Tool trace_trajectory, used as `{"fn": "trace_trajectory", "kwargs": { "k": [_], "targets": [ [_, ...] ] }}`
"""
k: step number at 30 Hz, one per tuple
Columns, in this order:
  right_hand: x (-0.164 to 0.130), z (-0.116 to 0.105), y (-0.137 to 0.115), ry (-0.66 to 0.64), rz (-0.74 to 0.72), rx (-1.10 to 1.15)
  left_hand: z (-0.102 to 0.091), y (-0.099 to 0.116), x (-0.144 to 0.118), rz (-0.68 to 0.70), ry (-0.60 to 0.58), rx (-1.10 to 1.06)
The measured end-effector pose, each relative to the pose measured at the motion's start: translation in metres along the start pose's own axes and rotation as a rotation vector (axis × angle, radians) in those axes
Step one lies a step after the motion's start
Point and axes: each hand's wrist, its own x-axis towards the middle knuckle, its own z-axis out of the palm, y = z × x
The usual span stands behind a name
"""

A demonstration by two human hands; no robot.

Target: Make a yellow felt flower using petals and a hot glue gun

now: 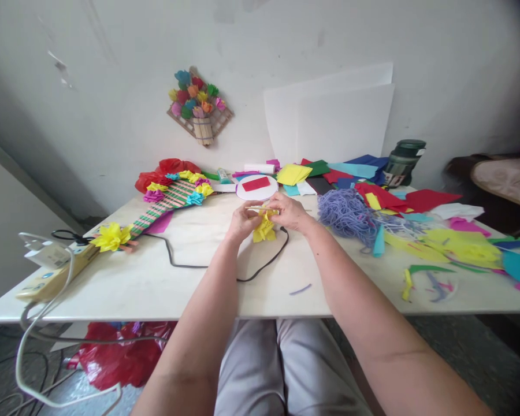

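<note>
We are viewing from a single head-worn camera, looking forward and down across the table [156, 289] toward the wall [112, 86]. It is sitting close above the person's forearms and lap, taking in the table's whole width. No second view is sharing the scene.

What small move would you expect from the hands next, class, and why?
Probably a further pinch or twist of the yellow paper flower against the thin stick. Both the left hand and the right hand grip it above the table, and its petals hang loose, unlike the finished yellow flower on the woven board.
</note>
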Motion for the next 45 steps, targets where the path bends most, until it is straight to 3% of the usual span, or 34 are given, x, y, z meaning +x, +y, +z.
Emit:
{"fn": "trace_trajectory", "kwargs": {
  "k": [5,13,26,34,45],
  "targets": [
    [0.001,0.004,0.004,-0.011,-0.001,0.083,0.0,0.0,0.0,-0.022,0.004,-0.01],
    [0.006,0.02,0.012,0.098,-0.017,0.281,0.0,0.004,-0.002,-0.022,0.015,0.01],
    [0.003,0.017,-0.004,0.136,0.082,0.119,0.001,0.001,0.0,-0.099,0.074,0.011],
    [0.003,0.016,-0.006,0.15,0.125,0.087,-0.001,-0.004,0.002,-0.065,0.045,-0.026],
    [0.004,0.017,-0.008,0.149,0.178,0.024,0.003,0.006,-0.002,-0.06,0.038,-0.107]
  ]
}}
